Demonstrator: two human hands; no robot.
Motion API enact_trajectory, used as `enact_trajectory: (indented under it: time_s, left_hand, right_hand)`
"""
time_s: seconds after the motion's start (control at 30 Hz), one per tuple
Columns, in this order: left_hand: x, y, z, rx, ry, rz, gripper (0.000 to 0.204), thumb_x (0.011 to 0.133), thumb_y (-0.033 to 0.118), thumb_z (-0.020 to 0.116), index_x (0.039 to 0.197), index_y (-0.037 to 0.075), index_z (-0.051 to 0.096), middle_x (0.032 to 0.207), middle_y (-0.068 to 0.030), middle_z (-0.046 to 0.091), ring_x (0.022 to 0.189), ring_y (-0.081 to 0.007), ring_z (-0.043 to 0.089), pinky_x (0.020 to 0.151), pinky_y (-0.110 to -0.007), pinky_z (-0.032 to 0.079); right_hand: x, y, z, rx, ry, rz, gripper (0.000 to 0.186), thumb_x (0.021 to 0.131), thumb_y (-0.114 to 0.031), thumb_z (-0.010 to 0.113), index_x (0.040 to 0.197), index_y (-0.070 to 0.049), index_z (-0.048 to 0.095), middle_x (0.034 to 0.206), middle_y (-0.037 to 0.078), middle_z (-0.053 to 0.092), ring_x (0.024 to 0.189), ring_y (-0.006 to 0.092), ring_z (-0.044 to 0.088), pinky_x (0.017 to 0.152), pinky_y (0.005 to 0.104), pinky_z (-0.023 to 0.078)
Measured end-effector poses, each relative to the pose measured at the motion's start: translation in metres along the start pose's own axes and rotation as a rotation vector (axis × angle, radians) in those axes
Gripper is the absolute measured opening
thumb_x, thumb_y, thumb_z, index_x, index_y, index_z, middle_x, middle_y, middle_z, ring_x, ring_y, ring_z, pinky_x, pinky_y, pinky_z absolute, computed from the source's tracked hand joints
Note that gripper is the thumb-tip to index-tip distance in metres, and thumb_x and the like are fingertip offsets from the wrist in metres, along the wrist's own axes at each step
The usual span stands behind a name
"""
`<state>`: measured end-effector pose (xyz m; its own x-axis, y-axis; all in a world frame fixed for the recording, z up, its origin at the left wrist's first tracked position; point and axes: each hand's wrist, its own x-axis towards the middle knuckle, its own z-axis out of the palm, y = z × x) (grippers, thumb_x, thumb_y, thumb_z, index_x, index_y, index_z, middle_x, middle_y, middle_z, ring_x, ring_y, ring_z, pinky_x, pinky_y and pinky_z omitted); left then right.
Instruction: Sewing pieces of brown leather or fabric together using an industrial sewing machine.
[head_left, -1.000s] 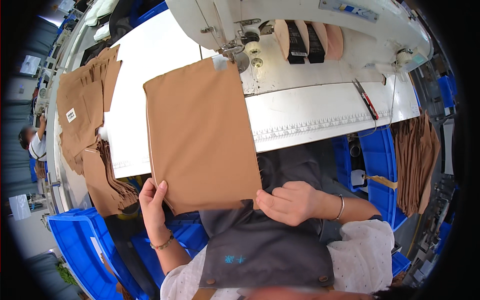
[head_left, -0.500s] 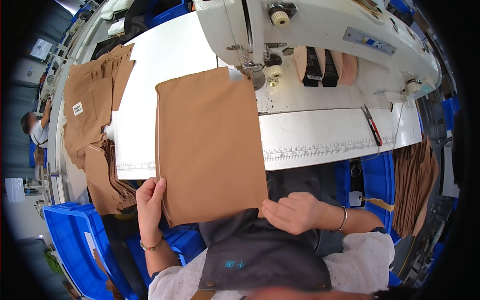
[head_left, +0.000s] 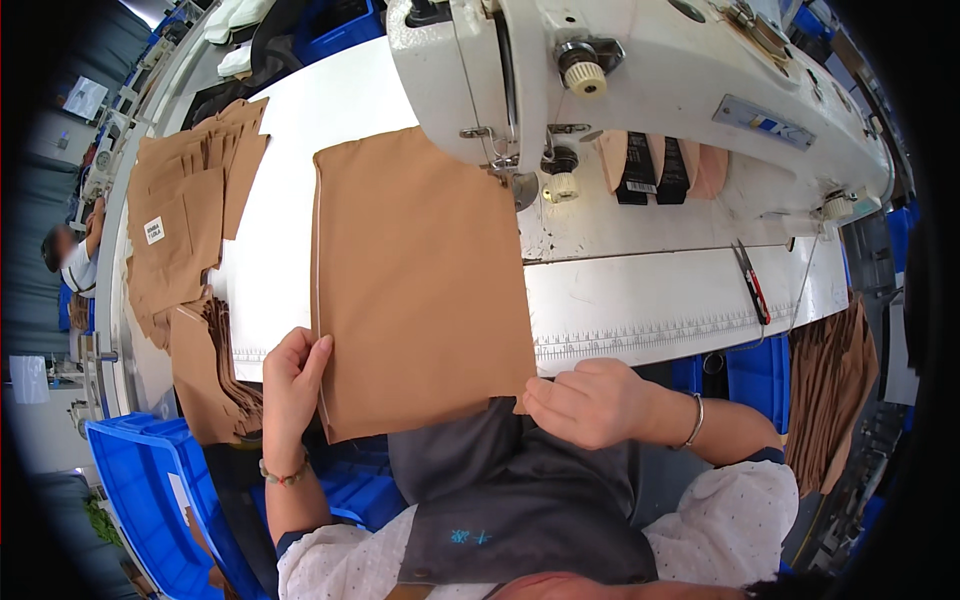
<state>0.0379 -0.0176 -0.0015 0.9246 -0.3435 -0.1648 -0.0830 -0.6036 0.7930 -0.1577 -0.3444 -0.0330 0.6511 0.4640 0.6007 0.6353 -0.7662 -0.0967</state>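
A brown fabric panel (head_left: pixel 420 290) lies across the white table, its far right corner under the needle area of a white sewing machine (head_left: pixel 450 90). A pale line runs down the panel's left edge. My left hand (head_left: pixel 297 375) pinches that edge near its lower part, thumb on top. At the lower right corner my right hand (head_left: pixel 585 402) grips the cloth with curled fingers. The panel's near edge hangs past the table front, above my dark apron (head_left: pixel 530 530).
Brown cut pieces (head_left: pixel 180 220) are piled at the left. Red-handled thread snips (head_left: pixel 752 285) lie right of the machine. Blue bins (head_left: pixel 140 480) stand below, and brown pieces (head_left: pixel 828 395) hang at the right. Another person (head_left: pixel 75 255) sits far left.
The panel has moved slightly away from me, its far right corner now further under the machine head. Both hands have moved forward with it, keeping their grips. The view has shifted a little.
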Motion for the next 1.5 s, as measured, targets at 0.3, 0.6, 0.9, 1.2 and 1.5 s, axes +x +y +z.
enact_trajectory:
  time_s: [0.3, 0.6, 0.9, 1.2, 1.5]
  left_hand:
    - [0.039, 0.001, 0.0, 0.022, -0.018, 0.022, 0.028, 0.106, 0.015, 0.068, 0.084, -0.001, 0.06, 0.069, 0.0058, 0.052, 0.066, -0.0019, 0.041, 0.056, -0.023, 0.035]
    - [0.078, 0.006, 0.001, 0.083, 0.0, 0.063, 0.029, 0.104, 0.017, 0.071, 0.083, -0.001, 0.061, 0.067, 0.0058, 0.053, 0.062, -0.0018, 0.041, 0.053, -0.022, 0.034]
    - [0.116, 0.014, 0.003, 0.136, 0.023, 0.092, 0.03, 0.102, 0.02, 0.074, 0.084, -0.002, 0.064, 0.065, 0.0042, 0.056, 0.061, -0.0026, 0.043, 0.053, -0.023, 0.036]
    - [0.154, 0.022, 0.008, 0.216, 0.051, 0.134, 0.032, 0.1, 0.024, 0.076, 0.09, -0.006, 0.07, 0.067, -0.0025, 0.063, 0.061, -0.0068, 0.05, 0.056, -0.027, 0.043]
    - [0.17, 0.051, 0.015, 0.663, 0.19, 0.261, 0.029, 0.097, 0.028, 0.077, 0.1, 0.0, 0.07, 0.083, -0.0116, 0.072, 0.072, -0.0255, 0.067, 0.063, -0.038, 0.053]
  right_hand:
    - [0.016, 0.031, 0.004, 0.028, -0.005, 0.022, 0.01, 0.081, -0.014, 0.072, 0.085, -0.007, 0.066, 0.082, 0.001, 0.062, 0.058, 0.0116, 0.056, 0.049, 0.0275, 0.043]
    - [0.024, 0.064, 0.01, 0.048, -0.049, 0.039, 0.015, 0.085, -0.019, 0.079, 0.09, -0.007, 0.071, 0.093, 0.0, 0.072, 0.059, 0.0122, 0.061, 0.05, 0.028, 0.044]
    - [0.038, 0.09, 0.02, 0.077, -0.032, 0.133, 0.01, 0.081, -0.015, 0.072, 0.084, -0.009, 0.066, 0.079, 0.003, 0.056, 0.058, 0.0181, 0.062, 0.048, 0.0351, 0.048]
    - [0.046, 0.119, 0.032, 0.077, 0.012, 0.161, 0.008, 0.087, -0.013, 0.072, 0.083, -0.009, 0.067, 0.08, 0.005, 0.059, 0.06, 0.021, 0.064, 0.049, 0.0378, 0.049]
    - [0.047, 0.139, 0.043, -0.035, 0.082, 0.21, 0.01, 0.091, -0.018, 0.073, 0.086, -0.012, 0.067, 0.078, 0.004, 0.065, 0.065, 0.025, 0.067, 0.053, 0.0396, 0.051]
